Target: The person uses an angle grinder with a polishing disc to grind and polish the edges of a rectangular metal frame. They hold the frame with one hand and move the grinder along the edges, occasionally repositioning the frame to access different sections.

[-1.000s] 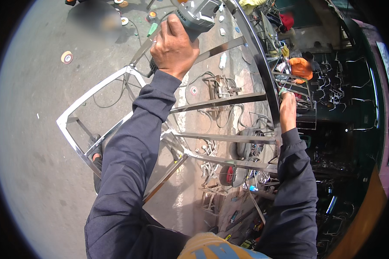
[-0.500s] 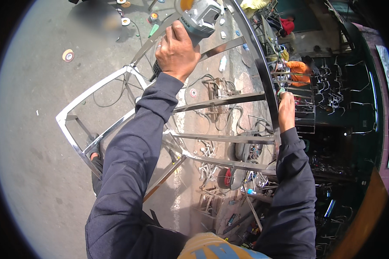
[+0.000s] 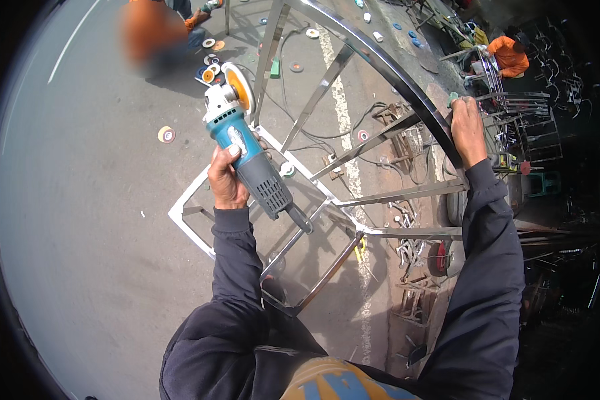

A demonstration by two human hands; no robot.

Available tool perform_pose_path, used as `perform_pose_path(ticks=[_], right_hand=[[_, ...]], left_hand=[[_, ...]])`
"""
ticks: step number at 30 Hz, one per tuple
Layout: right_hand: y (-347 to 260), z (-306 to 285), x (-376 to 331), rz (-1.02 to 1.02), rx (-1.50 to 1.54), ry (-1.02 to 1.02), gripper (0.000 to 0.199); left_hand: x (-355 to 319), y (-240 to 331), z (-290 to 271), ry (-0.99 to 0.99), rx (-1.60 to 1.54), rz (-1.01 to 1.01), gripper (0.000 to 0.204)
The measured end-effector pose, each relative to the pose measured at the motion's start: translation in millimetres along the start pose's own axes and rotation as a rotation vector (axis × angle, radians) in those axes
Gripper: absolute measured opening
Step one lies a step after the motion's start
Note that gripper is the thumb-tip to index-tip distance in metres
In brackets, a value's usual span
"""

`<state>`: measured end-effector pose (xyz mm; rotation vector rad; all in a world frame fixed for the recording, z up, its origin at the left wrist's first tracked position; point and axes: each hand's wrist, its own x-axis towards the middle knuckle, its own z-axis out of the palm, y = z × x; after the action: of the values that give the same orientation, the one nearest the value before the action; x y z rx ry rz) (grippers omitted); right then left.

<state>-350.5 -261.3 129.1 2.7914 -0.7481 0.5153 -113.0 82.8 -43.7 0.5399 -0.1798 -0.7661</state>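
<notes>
My left hand (image 3: 227, 179) is closed round the body of a teal and black angle grinder (image 3: 263, 183), whose cord end points down and right. On its head is a yellow-orange and white buffing wheel (image 3: 240, 89), beside the frame and apart from the curved rail. A shiny metal chair frame (image 3: 373, 53) with a curved rail and several slats stands tilted before me. Out at the right, my right hand (image 3: 469, 130) is closed on that rail. A small pale-green lump (image 3: 453, 99) shows at its fingertips; part of the grip is hidden.
Loose wheels and discs (image 3: 167, 135) lie on the grey pavement, with a green block (image 3: 275, 68) and dark cables (image 3: 300, 133). A person in orange (image 3: 155, 30) works at upper left, another (image 3: 509, 56) at upper right. Metal scraps and frames crowd the right side.
My left hand has swung the grinder down and left, off the upper part of the frame, turning its body into view. My right hand stays on the rail; the view has shifted.
</notes>
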Motion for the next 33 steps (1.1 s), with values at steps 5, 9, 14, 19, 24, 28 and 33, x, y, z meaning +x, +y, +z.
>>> perform_pose_path(ticks=[5,9,14,19,24,28,33], right_hand=[[-5,-2,4,0.311,0.288,-0.072,0.031],[-3,-4,3,0.226,0.097,-0.131,0.028],[-4,-5,3,0.299,0.172,-0.118,0.035],[-21,-8,1,0.469,0.29,-0.028,0.041],[-44,-17,0,0.529,0.2,0.03,0.036],[-60,-26,0,0.58,0.124,-0.03,0.035],[-66,-31,-1,0.53,0.107,-0.018,0.036]], left_hand=[[-7,-8,-10,-0.341,-0.683,0.086,0.069],[-3,-3,-4,-0.252,-0.599,-0.016,0.068],[20,10,36,0.027,0.276,0.064,0.049],[66,8,77,0.181,1.518,0.41,0.058],[101,-12,86,0.25,1.905,0.411,0.059],[112,-22,85,0.297,1.936,0.43,0.058],[123,-27,92,0.35,1.917,0.465,0.062]])
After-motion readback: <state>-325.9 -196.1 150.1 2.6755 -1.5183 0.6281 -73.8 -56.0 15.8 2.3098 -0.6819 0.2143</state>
